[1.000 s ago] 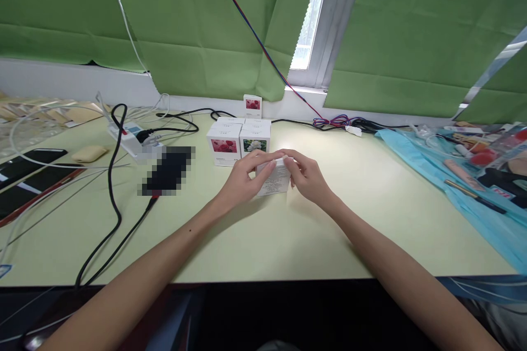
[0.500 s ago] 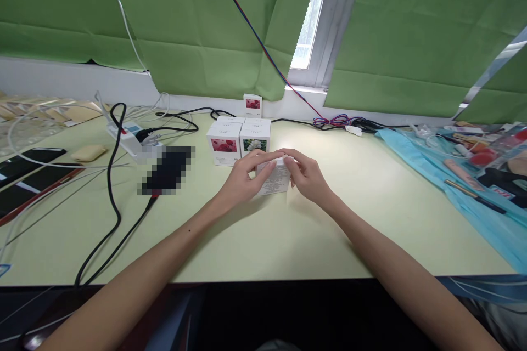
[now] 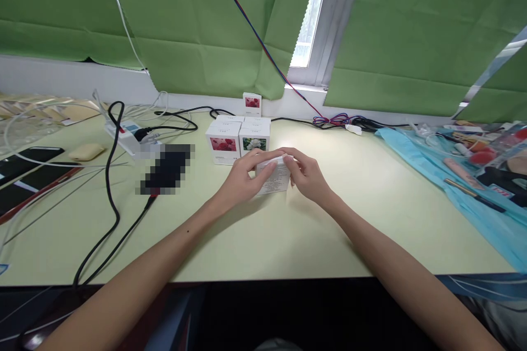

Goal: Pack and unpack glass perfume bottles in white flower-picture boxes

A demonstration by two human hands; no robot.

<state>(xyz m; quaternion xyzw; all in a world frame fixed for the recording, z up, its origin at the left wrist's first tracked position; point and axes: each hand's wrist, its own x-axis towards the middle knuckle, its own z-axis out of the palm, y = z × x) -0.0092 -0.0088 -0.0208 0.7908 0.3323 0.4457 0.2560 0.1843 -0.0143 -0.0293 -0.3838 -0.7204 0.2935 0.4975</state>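
Near the middle of the table [image 3: 267, 241], a white box [image 3: 274, 180] stands between my hands, its printed side facing six o'clock. My left hand [image 3: 249, 175] holds it from nine o'clock, my right hand [image 3: 307, 176] from three; both are clamped on its upper part, thumbs at the near top edge, fingers reaching over the top. Status, judged from the layout: a block [image 3: 223, 158] of similar white boxes stands at eleven o'clock from the box, tops apparently closed, and seems to need no work. The held box is outside that block, so its handling appears incomplete; what remains on it cannot be determined. A picture box [image 3: 252, 104] stands upright behind the block, toward twelve. Not verifiable: most of the held box's top and its far face, covered by my fingers; some fingertips, out of sight; the lettering, too small to read; the dark item [image 3: 167, 170] at nine o'clock, pixelated.
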